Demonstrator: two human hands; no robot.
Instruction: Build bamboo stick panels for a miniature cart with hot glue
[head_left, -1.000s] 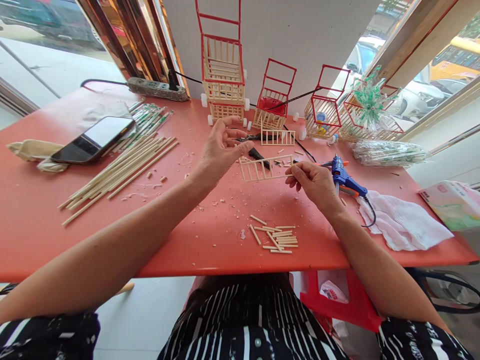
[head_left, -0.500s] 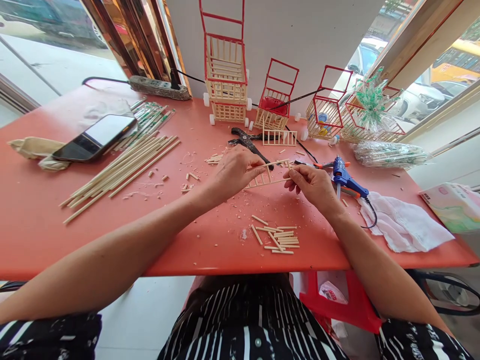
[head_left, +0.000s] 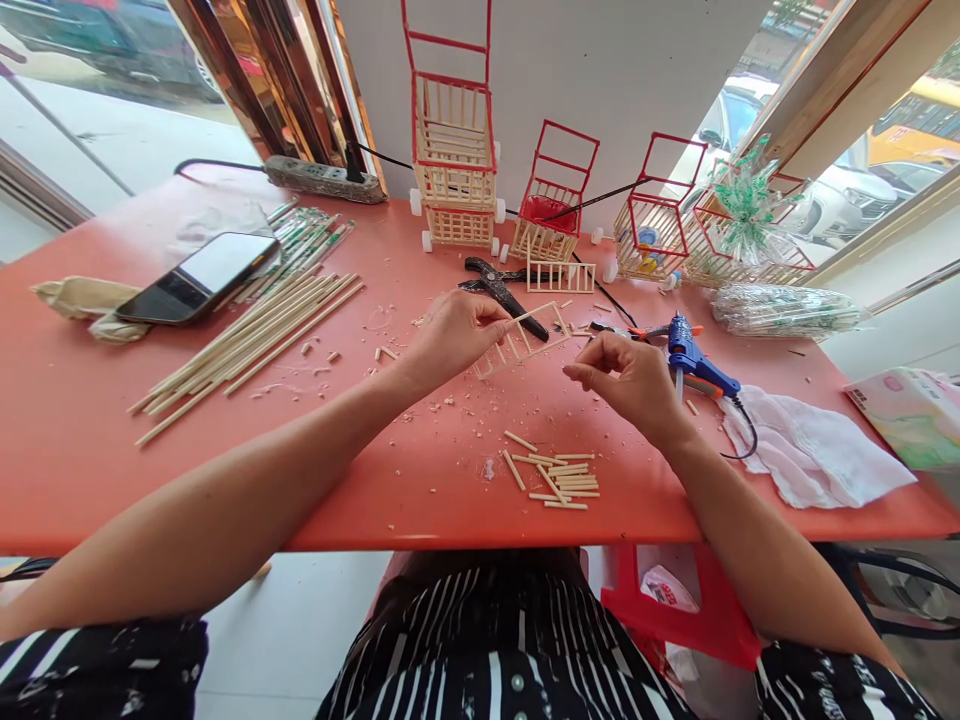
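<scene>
Between the thumb and fingers of my left hand (head_left: 469, 335) is a small ladder-like frame of wooden sticks (head_left: 529, 345), tilted above the table with its free end up and to the right. My right hand (head_left: 626, 385) is apart from the frame, just right of it. Its thumb and forefinger are pinched together; whether anything tiny is between them I cannot see. Short cut wooden sticks (head_left: 574, 480) lie in a loose pile nearer the table's front edge. Beside my right hand stands a blue glue gun (head_left: 697, 355).
Behind my hands lie black-handled pliers (head_left: 502, 295) and another ladder frame (head_left: 561, 277). Small stick carts (head_left: 457, 150) with red trim line the wall. Long sticks (head_left: 247, 340) and a phone (head_left: 202, 275) are at left, a white cloth (head_left: 817, 445) at right.
My right hand has let go of the frame and moved slightly right and down from it. The frame, still in my left hand, now tilts more steeply.
</scene>
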